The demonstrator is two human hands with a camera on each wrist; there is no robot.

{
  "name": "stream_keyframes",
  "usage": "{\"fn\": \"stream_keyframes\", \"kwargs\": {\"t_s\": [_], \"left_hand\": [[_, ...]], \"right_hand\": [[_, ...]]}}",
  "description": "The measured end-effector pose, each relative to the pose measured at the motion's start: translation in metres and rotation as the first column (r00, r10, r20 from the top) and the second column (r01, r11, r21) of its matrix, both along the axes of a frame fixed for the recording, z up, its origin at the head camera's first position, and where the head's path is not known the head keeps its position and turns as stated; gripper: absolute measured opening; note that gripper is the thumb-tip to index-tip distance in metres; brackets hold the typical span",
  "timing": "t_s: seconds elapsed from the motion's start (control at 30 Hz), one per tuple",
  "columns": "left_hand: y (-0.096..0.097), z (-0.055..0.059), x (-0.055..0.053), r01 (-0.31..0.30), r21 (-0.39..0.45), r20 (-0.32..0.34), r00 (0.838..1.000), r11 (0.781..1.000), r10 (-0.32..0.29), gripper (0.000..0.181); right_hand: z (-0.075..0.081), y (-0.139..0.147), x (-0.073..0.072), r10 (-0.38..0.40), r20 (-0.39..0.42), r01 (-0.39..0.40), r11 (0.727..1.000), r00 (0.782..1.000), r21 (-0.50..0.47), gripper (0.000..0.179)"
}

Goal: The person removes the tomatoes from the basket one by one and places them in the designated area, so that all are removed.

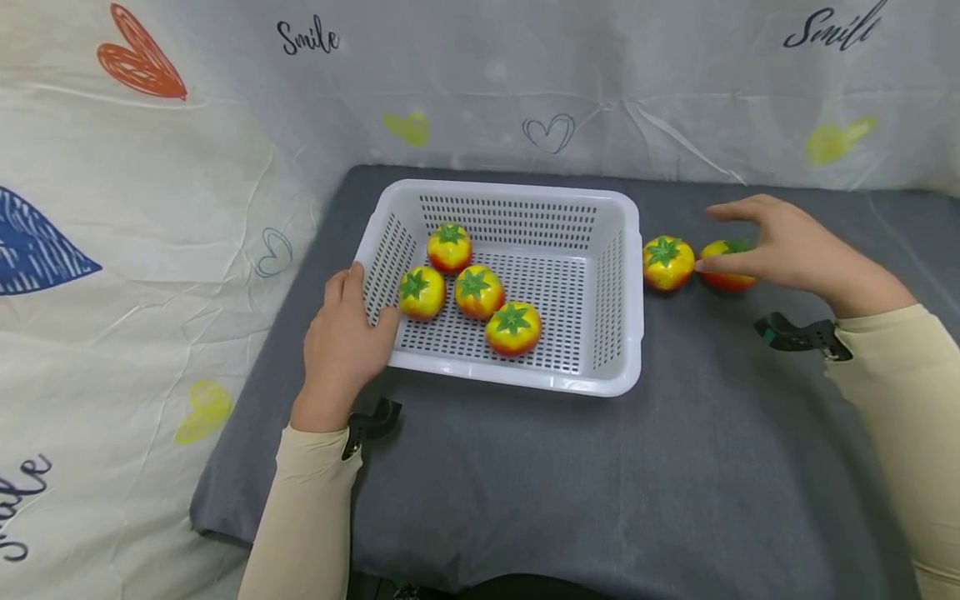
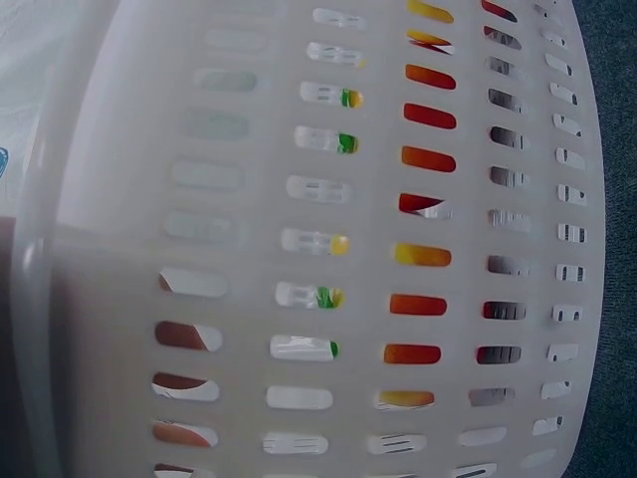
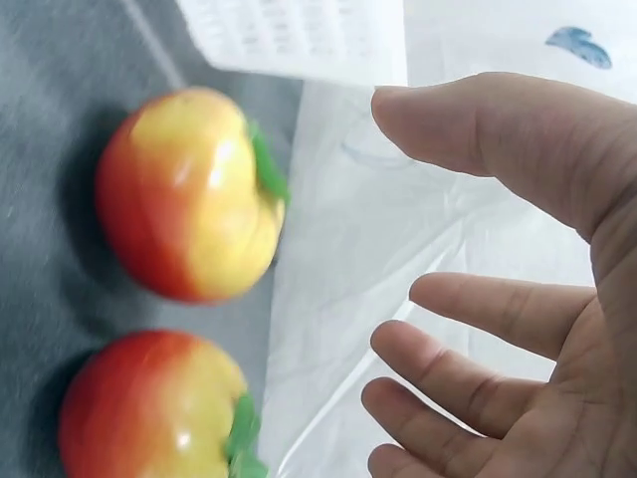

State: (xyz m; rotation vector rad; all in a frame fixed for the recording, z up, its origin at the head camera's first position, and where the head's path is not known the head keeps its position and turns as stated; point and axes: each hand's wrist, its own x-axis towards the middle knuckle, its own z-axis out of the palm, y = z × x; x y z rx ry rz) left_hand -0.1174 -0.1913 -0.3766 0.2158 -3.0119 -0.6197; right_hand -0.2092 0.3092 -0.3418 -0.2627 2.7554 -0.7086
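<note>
A white perforated plastic basket point(image 1: 615, 383) stands on the table with several yellow-red tomatoes point(image 1: 513, 328), each with a green star-shaped top, grouped in its left half. At the basket's left rim, my left hand point(image 1: 347, 337) grips the edge, its thumb over the inner side. The left wrist view is filled by the slotted basket wall point(image 2: 229, 209), tomato colours showing through the holes. Just right of the basket lie two more tomatoes, a nearer one point(image 1: 667, 263) and a partly covered one point(image 1: 727, 282). Over them hovers my right hand point(image 1: 787, 250), fingers and thumb spread, holding nothing.
A dark grey cloth point(image 1: 570, 483) covers the table. Behind it and to the left hangs a pale printed curtain point(image 1: 480, 75) with hearts and lettering. Dark straps sit on both wrists.
</note>
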Motion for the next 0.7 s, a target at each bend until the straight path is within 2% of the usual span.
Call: {"fn": "stream_keyframes", "kwargs": {"t_s": [0.23, 0.7], "left_hand": [[0.000, -0.001, 0.000, -0.001, 0.004, -0.010, 1.000, 1.000, 0.001, 0.076], [-0.002, -0.002, -0.001, 0.011, 0.010, -0.018, 1.000, 1.000, -0.011, 0.075]], "right_hand": [[0.009, -0.019, 0.001, 0.015, -0.006, -0.016, 0.999, 1.000, -0.029, 0.091], [0.026, -0.051, 0.003, 0.109, -0.015, -0.110, 0.990, 0.994, -0.088, 0.086]]}}
